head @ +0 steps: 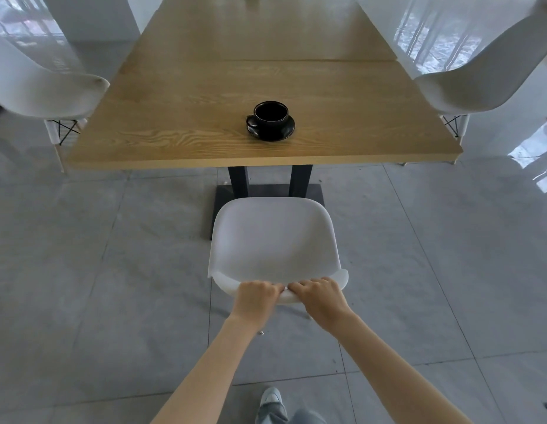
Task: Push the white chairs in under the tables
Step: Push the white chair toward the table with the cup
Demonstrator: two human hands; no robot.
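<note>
A white plastic chair (273, 240) stands on the floor in front of me, facing the wooden table (204, 96), its seat short of the table's near edge. My left hand (256, 296) and my right hand (319, 296) grip the top edge of its backrest side by side, fingers curled over the rim. A second white chair (45, 90) stands at the table's left side and a third (480, 81) at its right side, each with its seat front touching or just under the tabletop edge.
A black cup on a black saucer (270, 120) sits near the table's front edge. The table's dark pedestal legs and base plate (266, 191) stand right ahead of the chair seat. Grey floor tiles (113, 270) lie all around. My shoe (272, 399) shows at the bottom.
</note>
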